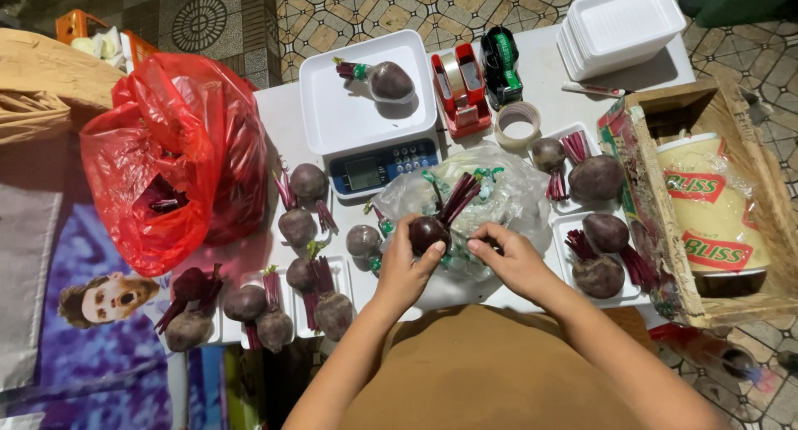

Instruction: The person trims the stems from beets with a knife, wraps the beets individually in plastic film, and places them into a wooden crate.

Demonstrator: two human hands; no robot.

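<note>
A dark beetroot [428, 230] with trimmed red stems sits near the middle of the white surface [274, 114], above a clear plastic bag [515, 193]. The left hand [405, 268] grasps it; the right hand [511, 260] pinches the bag beside it. Farther off stands a scale [366, 106] bearing another beetroot [391, 81].

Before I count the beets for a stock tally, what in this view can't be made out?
- Head view: inside of the red bag, folded plastic hides all but one stem.
- Beets under the clear bag, crumpled film blurs them.
- Scale display, too small.
- Right hand fingertips, buried in the film; left hand covers part of its beet.
- Wooden crate, cut off at right.
</note>
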